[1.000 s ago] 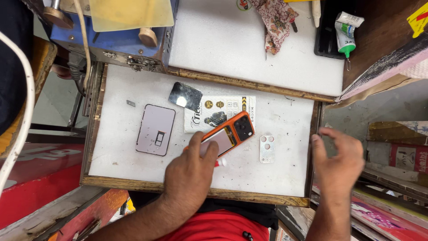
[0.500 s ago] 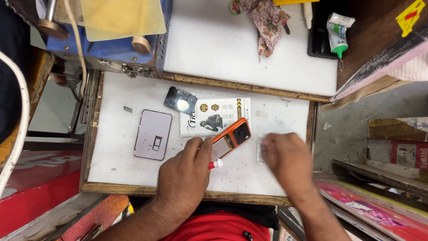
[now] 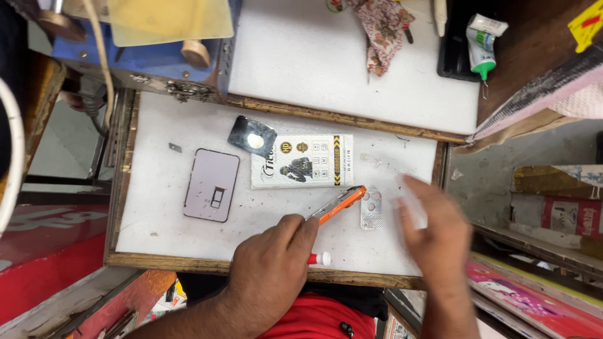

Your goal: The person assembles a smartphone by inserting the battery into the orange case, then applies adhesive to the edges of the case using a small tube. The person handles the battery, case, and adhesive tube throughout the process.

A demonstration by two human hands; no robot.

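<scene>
White foam-topped worktop point(image 3: 157, 251) framed in wood, seen from above. One orange-edged phone point(image 3: 337, 204) tilted on edge near centre, pinched in the left hand point(image 3: 273, 267). One small red-and-white tube point(image 3: 319, 258) lies touching that hand. One clear camera-lens strip point(image 3: 371, 208) just beside the phone. Right hand point(image 3: 433, 229) blurred, fingers spread, holding nothing, over the right rim. One printed white card packet point(image 3: 301, 161), one dark square film point(image 3: 252, 135), one lilac phone back panel point(image 3: 211, 184). Open room bottom left.
</scene>
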